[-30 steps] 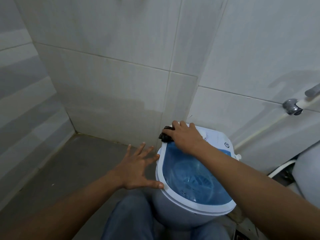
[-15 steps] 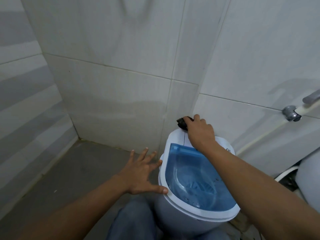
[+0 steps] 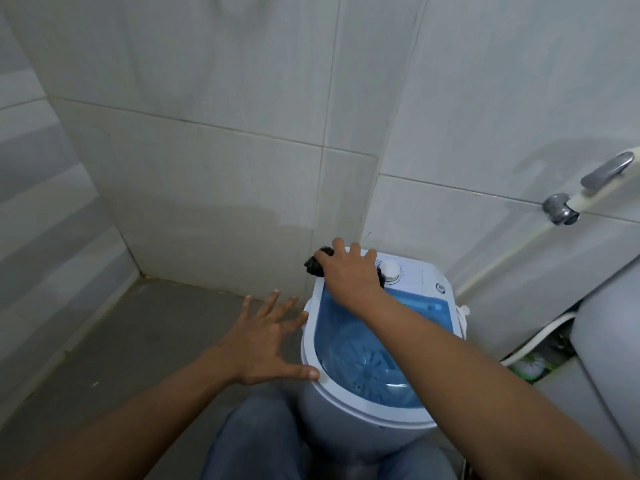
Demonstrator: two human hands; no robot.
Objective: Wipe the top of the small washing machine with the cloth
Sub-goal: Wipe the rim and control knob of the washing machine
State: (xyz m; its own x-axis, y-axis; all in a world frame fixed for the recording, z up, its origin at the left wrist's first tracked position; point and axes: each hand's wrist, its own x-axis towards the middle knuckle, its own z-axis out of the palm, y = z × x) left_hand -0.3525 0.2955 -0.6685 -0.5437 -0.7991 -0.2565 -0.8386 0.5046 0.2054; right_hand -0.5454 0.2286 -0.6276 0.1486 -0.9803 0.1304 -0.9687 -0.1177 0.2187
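Cloth (image 3: 313, 266) leftward along washing machine's (image 3: 363, 362) rim

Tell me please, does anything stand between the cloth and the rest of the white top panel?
Yes. The white dial stands on the panel, close beside the right hand that holds the cloth, and a small button lies further right. The cloth must go around both.
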